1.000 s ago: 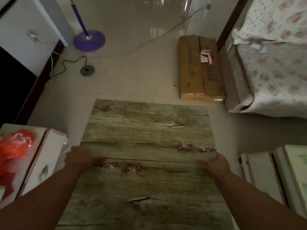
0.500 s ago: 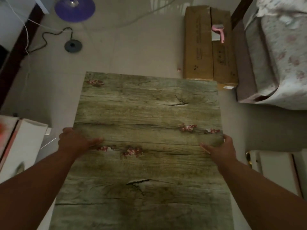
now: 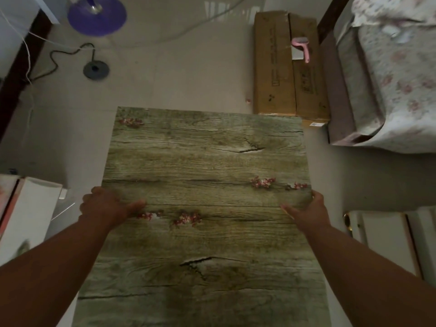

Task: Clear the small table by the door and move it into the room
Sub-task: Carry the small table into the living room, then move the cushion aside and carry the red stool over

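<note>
Hands grip opposite edges of the bare green wood-grain desk (image 3: 205, 208): left hand (image 3: 106, 206), right hand (image 3: 309, 211). Keep it level (brown cardboard box (image 3: 283, 67) ahead).

Since a second ago the table (image 3: 205, 208) has gone forward over the floor (image 3: 177, 74), farther into the room. Its far right corner now lies just beside the near end of the box (image 3: 280, 67), where a wide strip of floor parted them before. The fan base (image 3: 96, 16) and the grey disc (image 3: 96, 70) sit nearer too. The red bag at the left has passed out of view.
</note>
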